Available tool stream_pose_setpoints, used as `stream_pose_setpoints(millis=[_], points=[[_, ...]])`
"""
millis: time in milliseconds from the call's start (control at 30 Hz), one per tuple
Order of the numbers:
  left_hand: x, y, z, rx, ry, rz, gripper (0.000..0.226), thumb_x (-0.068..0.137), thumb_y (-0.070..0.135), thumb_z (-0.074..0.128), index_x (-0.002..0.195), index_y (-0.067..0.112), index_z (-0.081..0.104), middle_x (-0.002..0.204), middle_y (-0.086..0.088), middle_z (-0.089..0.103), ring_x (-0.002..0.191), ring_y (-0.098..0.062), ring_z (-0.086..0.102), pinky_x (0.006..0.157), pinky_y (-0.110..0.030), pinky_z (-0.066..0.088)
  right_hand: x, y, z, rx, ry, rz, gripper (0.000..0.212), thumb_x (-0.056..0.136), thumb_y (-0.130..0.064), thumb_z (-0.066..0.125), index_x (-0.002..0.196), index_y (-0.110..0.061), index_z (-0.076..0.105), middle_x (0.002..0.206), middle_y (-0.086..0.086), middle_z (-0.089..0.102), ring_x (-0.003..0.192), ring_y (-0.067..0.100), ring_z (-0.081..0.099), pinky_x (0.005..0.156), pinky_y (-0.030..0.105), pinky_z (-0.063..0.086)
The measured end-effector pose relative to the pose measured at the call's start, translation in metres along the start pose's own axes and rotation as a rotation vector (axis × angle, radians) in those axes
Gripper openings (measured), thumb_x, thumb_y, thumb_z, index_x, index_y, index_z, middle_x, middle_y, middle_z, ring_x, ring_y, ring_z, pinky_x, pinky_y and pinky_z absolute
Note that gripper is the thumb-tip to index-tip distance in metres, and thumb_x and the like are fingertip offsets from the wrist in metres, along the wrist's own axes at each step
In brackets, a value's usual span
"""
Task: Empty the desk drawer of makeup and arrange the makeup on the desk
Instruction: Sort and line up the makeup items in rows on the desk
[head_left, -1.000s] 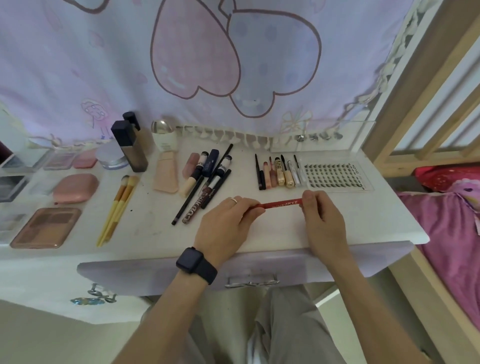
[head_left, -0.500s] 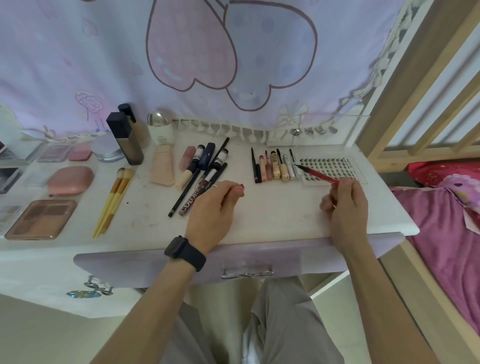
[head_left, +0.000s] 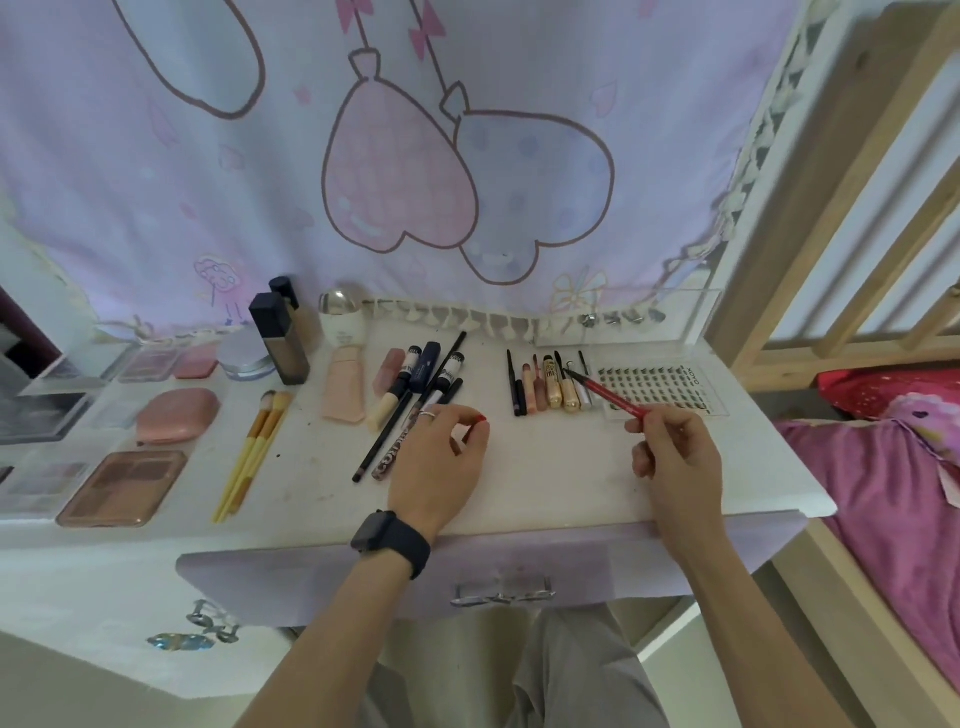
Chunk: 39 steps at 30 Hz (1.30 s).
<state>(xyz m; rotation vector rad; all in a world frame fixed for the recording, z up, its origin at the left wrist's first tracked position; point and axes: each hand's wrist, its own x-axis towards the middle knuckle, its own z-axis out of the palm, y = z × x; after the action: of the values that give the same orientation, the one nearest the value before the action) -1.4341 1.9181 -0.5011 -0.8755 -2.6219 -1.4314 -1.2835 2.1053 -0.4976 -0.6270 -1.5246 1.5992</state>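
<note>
My right hand (head_left: 675, 457) pinches a red eyeliner pen (head_left: 608, 396) near its rear end, uncapped; its dark tip points up-left over the row of small tubes (head_left: 550, 387). My left hand (head_left: 441, 457) rests on the white desk (head_left: 561, 483) and pinches the pen's small red cap (head_left: 482, 419) at its fingertips. A lash tray (head_left: 660, 387) lies just behind the right hand. The lilac drawer front (head_left: 322, 566) with its handle (head_left: 501, 595) sits below the desk edge, pushed in.
Mascaras and pencils (head_left: 415, 395) lie left of my left hand. Yellow brushes (head_left: 254, 452), a pink compact (head_left: 179, 415), palettes (head_left: 124, 486) and foundation bottles (head_left: 278, 338) fill the left. A wooden bed frame (head_left: 831, 208) and pink bedding (head_left: 893, 493) stand at right.
The two hands pulled the red pen apart: the left kept the cap, the right carried the pen to the right. The camera tilted upward.
</note>
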Motion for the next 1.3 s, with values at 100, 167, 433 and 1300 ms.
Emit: stream_pose_setpoints(millis=[100,167,433,1300], points=[[0.015,0.003,0.001,0.049,0.023,-0.074,0.013,0.093,0.041,0.063,0.099,0.032,0.069,0.094,0.015,0.060,0.078,0.000,0.056,0.070,-0.019,0.045,-0.003,0.000,0.002,-0.030,-0.020,-0.027,0.009,0.101,-0.005,0.057,0.102,-0.013,0.062,0.093,-0.001,0.074,0.060,0.011,0.052,0.055,0.019,0.048],[0.025,0.008,0.002,0.104,-0.013,-0.118,0.019,0.093,0.046,0.061,0.101,0.030,0.070,0.089,0.017,0.063,0.082,0.000,0.058,0.071,-0.020,0.047,-0.004,0.000,0.004,-0.085,-0.023,-0.044,0.013,0.098,-0.003,0.061,0.099,-0.016,0.062,0.095,-0.001,0.075,0.060,0.012,0.053,0.057,0.021,0.049],[0.060,0.027,0.017,0.284,-0.109,-0.271,0.032,0.093,0.052,0.057,0.113,0.031,0.068,0.104,0.007,0.071,0.088,-0.014,0.063,0.074,-0.027,0.049,-0.008,0.005,0.008,-0.173,0.024,-0.103,0.016,0.096,-0.007,0.065,0.096,-0.023,0.063,0.094,-0.009,0.076,0.055,0.012,0.056,0.056,0.027,0.054],[0.035,0.062,0.027,-0.309,-0.215,-0.196,0.006,0.088,0.041,0.070,0.090,0.038,0.076,0.089,0.019,0.073,0.089,0.003,0.066,0.075,-0.021,0.049,-0.009,0.005,0.009,-0.104,0.036,-0.140,0.019,0.097,-0.015,0.068,0.095,-0.033,0.063,0.097,-0.010,0.077,0.052,0.014,0.057,0.051,0.021,0.051]])
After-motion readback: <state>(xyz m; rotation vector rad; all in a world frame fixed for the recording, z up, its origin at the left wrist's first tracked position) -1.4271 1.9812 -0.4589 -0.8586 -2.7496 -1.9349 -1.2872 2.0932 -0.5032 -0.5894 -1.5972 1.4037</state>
